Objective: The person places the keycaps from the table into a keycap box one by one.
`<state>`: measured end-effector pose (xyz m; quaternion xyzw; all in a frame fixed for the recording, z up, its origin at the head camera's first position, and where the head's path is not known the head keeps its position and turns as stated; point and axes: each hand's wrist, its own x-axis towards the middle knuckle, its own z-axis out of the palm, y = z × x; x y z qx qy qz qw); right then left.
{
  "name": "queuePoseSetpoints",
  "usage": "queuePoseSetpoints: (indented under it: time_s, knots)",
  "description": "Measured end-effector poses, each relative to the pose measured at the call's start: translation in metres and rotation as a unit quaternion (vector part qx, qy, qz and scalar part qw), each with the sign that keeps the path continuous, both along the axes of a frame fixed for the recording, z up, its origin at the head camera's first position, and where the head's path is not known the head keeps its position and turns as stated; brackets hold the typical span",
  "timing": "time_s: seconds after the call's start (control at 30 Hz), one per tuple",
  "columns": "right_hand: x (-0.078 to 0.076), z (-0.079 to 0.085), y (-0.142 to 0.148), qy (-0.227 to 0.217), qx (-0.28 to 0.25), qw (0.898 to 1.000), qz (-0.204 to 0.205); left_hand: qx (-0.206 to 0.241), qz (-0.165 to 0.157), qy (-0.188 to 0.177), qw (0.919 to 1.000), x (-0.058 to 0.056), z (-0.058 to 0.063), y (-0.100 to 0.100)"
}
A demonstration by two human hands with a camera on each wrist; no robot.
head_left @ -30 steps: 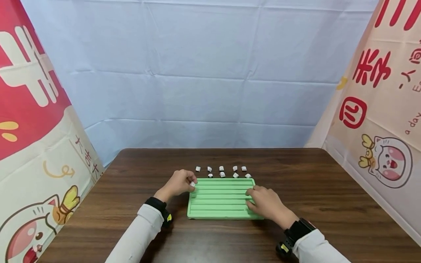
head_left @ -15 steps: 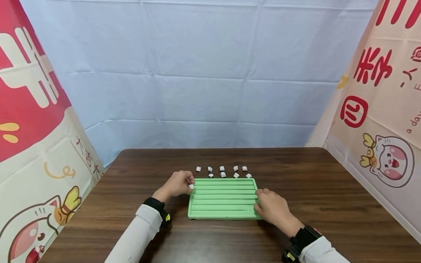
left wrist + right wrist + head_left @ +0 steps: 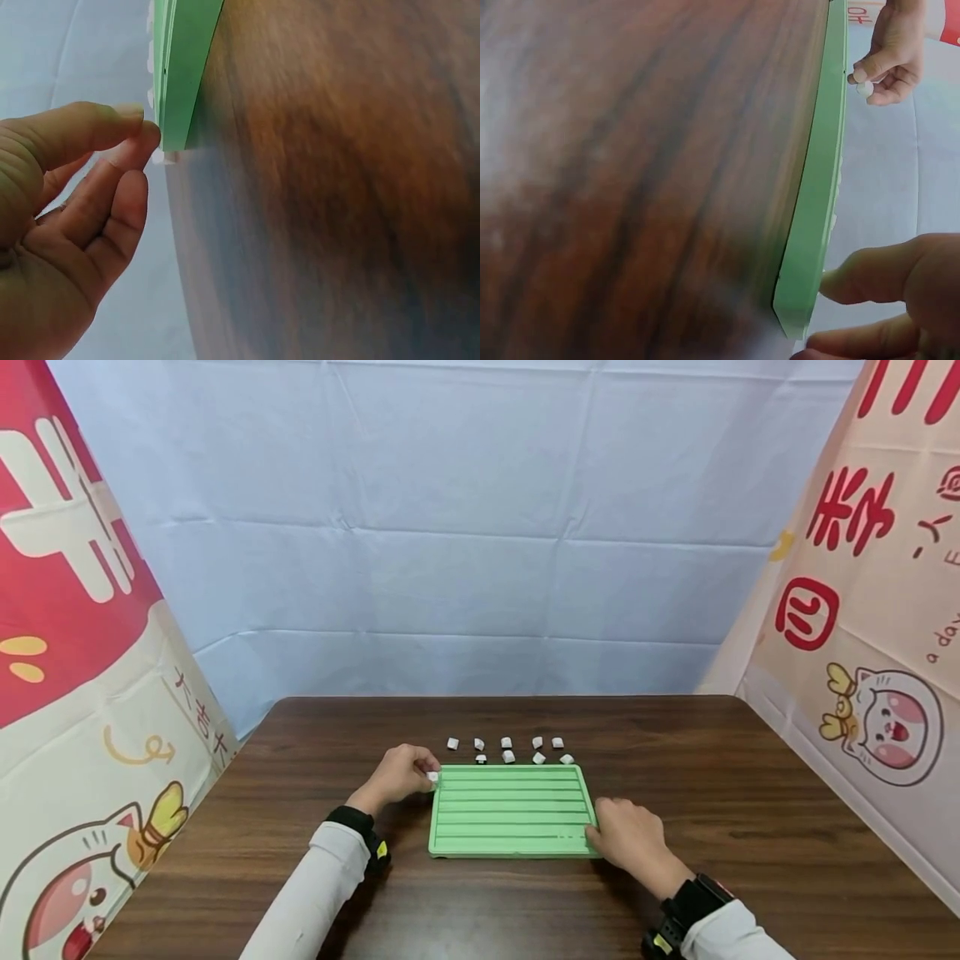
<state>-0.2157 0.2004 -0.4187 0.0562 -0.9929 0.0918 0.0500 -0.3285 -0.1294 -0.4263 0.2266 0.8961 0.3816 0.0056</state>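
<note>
My left hand (image 3: 401,774) pinches a small white block (image 3: 432,777) between thumb and fingertips, at the upper left corner of a green tray (image 3: 513,806). In the right wrist view the same block (image 3: 865,88) shows in the left hand's fingers; in the left wrist view the fingertips hide it. The shallow tray has long ridges running from left to right. At its right edge my right hand (image 3: 630,835) grips the rim, the thumb (image 3: 855,279) on the tray and the other fingers curled by the side.
Several more small white blocks (image 3: 507,757) lie in two loose rows just behind the tray. The brown wooden table (image 3: 360,718) extends to both sides. A pale blue cloth (image 3: 465,568) hangs behind it, with printed cloths left and right.
My right hand has moved right, off the tray's ridges and onto its right rim. The left hand, still pinching the white block, has shifted slightly left and up.
</note>
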Motion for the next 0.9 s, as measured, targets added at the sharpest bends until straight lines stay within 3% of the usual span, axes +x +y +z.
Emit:
queuePoseSetpoints:
  time_s: [0.3,0.9]
  knots:
    - [0.0011,0.0022,0.0003,-0.074,0.0,0.997,-0.005,-0.005,0.023,0.003,0.9997,-0.0036,-0.004,0.0013]
    - [-0.0009,-0.002,-0.0016,-0.089,-0.01,0.996,0.019,-0.012,0.032,0.012,0.9994,-0.0008,-0.0041,0.0025]
